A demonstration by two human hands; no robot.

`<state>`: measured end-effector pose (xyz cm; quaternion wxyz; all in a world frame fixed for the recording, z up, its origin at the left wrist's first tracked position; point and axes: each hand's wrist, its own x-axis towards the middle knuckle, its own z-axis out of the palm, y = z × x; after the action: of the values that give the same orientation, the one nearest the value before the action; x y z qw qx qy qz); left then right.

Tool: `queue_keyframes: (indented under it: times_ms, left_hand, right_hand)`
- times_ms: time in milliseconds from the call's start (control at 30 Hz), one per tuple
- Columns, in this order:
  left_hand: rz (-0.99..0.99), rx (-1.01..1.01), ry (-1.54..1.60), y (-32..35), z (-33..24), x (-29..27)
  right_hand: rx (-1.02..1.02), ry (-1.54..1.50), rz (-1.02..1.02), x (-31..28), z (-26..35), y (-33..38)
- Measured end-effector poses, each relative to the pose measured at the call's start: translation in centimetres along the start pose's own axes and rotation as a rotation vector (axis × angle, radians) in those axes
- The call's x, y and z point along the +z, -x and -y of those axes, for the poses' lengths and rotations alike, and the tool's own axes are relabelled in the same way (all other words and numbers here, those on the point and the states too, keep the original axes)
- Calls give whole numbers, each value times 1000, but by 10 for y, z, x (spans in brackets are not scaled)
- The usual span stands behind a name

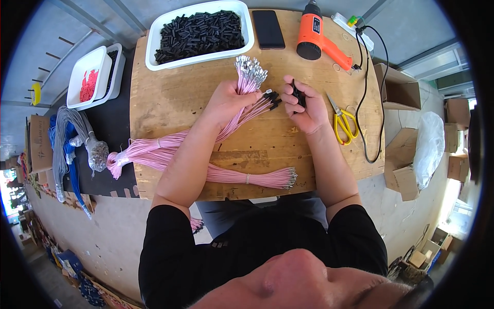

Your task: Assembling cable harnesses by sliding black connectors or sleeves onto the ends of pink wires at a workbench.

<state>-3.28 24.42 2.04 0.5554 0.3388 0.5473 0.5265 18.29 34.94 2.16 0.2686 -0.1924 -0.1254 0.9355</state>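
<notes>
The pink wire bundle (232, 123) extends over the desk (262, 147), my left fingers (249, 99) clamped around it below the metal terminals (251, 73). My right fingers (309, 90) curl around black sleeves (298, 97). Loosening the left grip could mix bare and black-capped ends (272, 99).

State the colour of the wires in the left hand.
The wires are pink; the head view shows it.

Pink silver-tipped wires (232, 126) fan out beside small black pieces (298, 96).
</notes>
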Motion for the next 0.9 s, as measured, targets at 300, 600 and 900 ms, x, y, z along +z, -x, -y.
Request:
queue_keyframes:
  times_ms: [300, 600, 900]
  left_hand:
    - [-30, -5, 2, 1, -1, -1]
    - [-44, 17, -67, 3, -6, -1]
    - [-1, 24, -82, 5, -9, -2]
  right_hand:
    - [-197, 532, -119, 7, -15, 2]
    - [-268, 622, -110, 6, -20, 1]
    - [-324, 708, -175, 13, -28, 2]
